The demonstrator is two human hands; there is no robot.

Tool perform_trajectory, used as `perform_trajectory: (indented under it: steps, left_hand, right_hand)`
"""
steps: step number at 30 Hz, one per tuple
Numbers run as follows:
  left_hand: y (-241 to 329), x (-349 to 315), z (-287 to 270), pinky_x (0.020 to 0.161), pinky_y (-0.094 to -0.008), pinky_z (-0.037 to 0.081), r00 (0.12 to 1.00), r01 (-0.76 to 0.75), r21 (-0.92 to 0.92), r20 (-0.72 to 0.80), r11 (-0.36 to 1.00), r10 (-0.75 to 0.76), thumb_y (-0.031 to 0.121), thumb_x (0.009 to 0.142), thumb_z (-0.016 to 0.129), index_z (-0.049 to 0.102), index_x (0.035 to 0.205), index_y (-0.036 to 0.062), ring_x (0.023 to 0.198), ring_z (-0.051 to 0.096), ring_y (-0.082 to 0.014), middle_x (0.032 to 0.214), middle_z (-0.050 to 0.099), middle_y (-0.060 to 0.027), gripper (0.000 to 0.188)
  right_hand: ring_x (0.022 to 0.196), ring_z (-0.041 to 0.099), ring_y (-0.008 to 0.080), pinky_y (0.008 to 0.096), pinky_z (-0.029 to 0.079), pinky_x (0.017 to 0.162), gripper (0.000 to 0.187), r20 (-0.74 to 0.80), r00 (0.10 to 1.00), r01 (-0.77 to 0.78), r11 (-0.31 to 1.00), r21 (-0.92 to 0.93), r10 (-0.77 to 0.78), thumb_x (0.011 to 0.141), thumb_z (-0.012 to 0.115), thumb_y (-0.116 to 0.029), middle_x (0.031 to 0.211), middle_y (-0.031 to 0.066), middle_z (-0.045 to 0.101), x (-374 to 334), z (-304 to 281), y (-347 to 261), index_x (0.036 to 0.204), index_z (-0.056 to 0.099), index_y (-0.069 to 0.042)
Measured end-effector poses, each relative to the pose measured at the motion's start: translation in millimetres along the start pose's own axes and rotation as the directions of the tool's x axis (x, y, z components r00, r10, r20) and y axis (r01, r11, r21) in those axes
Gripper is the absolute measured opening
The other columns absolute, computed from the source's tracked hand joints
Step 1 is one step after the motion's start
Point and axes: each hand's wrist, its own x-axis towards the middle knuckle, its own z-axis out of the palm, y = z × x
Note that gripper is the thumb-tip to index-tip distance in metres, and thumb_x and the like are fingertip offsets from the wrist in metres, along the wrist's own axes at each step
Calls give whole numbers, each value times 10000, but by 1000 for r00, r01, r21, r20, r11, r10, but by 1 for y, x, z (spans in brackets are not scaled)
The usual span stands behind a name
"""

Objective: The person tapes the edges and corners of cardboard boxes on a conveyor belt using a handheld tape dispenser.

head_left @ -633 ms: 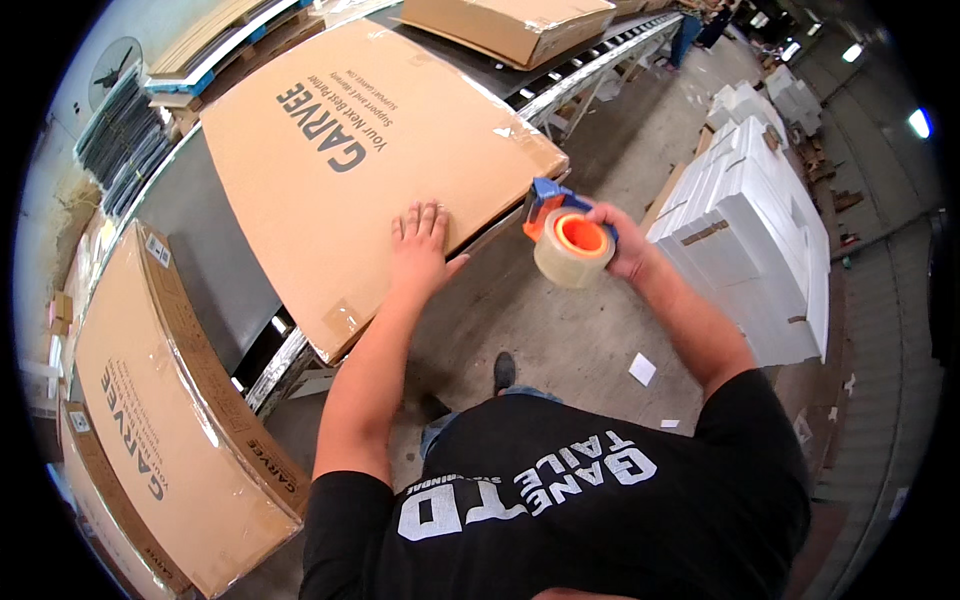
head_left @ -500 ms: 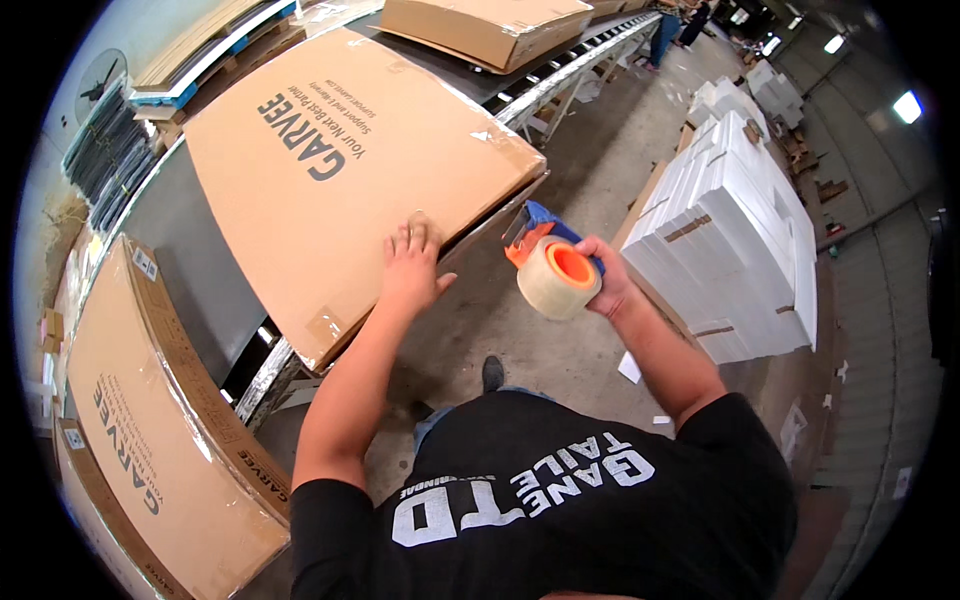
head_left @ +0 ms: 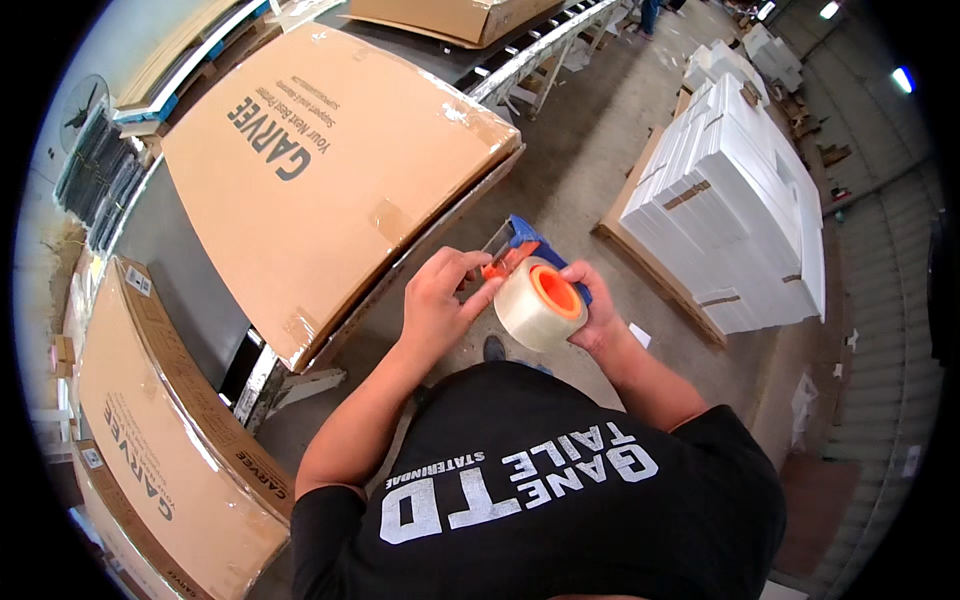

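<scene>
My right hand (head_left: 598, 308) is wrapped round a blue and orange tape gun (head_left: 528, 238) that carries a wide roll of clear tape (head_left: 532, 318) on an orange hub. At the front of the tape gun, the thumb and forefinger of my left hand (head_left: 440, 298) come close together in a pinch; anything between their tips is too small to make out. Beyond my left hand lies a large flat brown carton (head_left: 300, 170), with a strip of clear tape (head_left: 390, 218) over its near edge. Neither hand touches this carton.
The carton rests on a dark conveyor (head_left: 185, 270) with a pale metal rail (head_left: 265, 385). More brown cartons (head_left: 150, 420) lean at the left; another carton (head_left: 450, 18) lies farther along. White panels (head_left: 720, 200) are stacked on a pallet at right. A person's legs (head_left: 648, 15) show far off.
My left hand has lifted off the carton and moved right to the front of the tape gun. The tape gun in my right hand has come slightly nearer and to the left.
</scene>
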Motion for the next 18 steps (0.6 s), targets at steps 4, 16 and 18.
perform_trajectory:
  steps: [4,16,18]
  left_hand:
    - [-4,7,4,634,-333,506,999,44,52,12,998,-45,203,762,820,705,994,82,696,616,-216,770,599,-64,286]
    - [-43,9,-5,765,-412,523,920,81,120,373,989,-120,175,893,701,683,965,30,878,657,-344,911,656,-161,163]
    - [-51,7,-16,757,-413,517,883,-1,79,467,997,-36,173,917,679,657,949,21,863,644,-346,899,641,-165,156]
  right_hand:
    - [1179,623,265,395,490,1045,595,-34,997,68,980,-189,-76,843,528,-204,1312,163,602,0,15,6,1404,459,-18]
    - [1199,609,244,377,493,1056,609,-52,992,84,925,-371,-111,803,494,-52,1314,174,571,33,5,9,1402,420,26]
    - [1187,617,238,369,496,1048,620,-71,996,21,895,-445,-59,783,491,-35,1299,176,580,35,5,9,1396,428,30]
